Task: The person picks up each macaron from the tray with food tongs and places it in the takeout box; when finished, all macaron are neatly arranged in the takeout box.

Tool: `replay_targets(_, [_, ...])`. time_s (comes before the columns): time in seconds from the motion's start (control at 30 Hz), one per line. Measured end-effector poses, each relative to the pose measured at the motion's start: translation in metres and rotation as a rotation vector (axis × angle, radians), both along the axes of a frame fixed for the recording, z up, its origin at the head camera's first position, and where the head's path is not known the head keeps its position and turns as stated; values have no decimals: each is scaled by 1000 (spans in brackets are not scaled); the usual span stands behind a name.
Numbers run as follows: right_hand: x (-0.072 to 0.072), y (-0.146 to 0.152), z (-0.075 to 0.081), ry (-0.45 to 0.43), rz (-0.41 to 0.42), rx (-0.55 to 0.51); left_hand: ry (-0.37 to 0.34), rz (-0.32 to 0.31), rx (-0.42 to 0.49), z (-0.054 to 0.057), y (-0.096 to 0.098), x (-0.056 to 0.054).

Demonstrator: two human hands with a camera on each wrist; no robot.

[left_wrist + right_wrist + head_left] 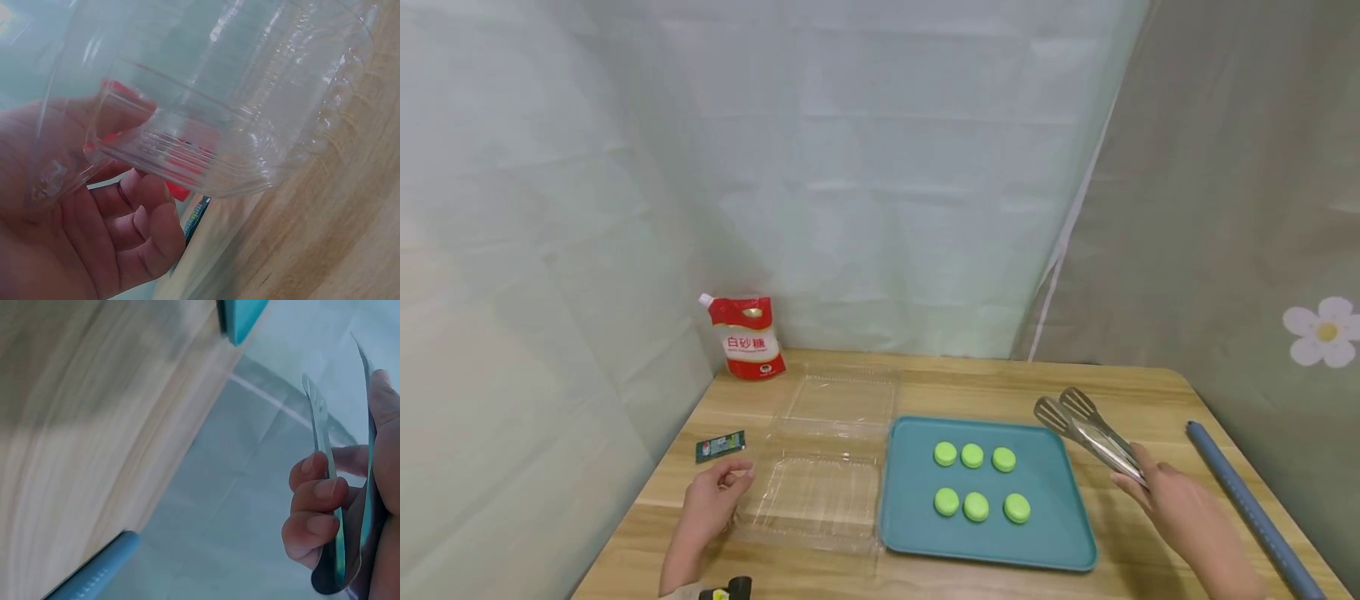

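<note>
My right hand (1176,506) grips metal tongs (1093,435) above the table, right of the tray. Their two slotted heads stand apart with nothing between them. Several bright green macarons (976,507) lie in two rows on the teal tray (1060,537). Left of the tray, a clear plastic clamshell box (820,496) lies open, its lid part towards the back. My left hand (717,498) is at the box's left edge, fingers loosely curled. Through the clear plastic (237,125), part of that hand shows in the left wrist view.
At the back left stands a red and white sugar pouch (748,342). A small dark green packet (720,446) lies just beyond my left hand. Along the table's right edge runs a blue-grey rod (1251,500). Hanging cloth (880,183) surrounds the wooden table.
</note>
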State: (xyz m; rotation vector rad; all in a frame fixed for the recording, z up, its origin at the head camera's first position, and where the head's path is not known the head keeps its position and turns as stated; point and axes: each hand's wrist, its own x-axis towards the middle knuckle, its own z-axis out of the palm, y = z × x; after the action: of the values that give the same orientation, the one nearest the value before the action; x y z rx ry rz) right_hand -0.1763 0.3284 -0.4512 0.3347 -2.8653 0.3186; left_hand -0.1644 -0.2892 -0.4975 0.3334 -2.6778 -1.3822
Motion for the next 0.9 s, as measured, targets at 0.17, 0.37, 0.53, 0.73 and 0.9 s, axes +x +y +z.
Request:
replay_targets(0.17, [-4, -11, 0, 46, 35, -7, 11, -8, -6, 0, 0, 0])
replay_targets(0.37, [-10, -27, 1, 54, 38, -12, 2, -7, -11, -2, -1, -1])
replay_targets(0.53, [-13, -39, 3, 68, 48, 12, -2, -9, -9, -4, -2, -1])
replay_targets(0.73, [-14, -50, 0, 58, 64, 45, -5, -8, -18, -6, -3, -2])
replay_targets(0.9, [-22, -61, -3, 96, 112, 81, -3, -6, -22, -5, -5, -2])
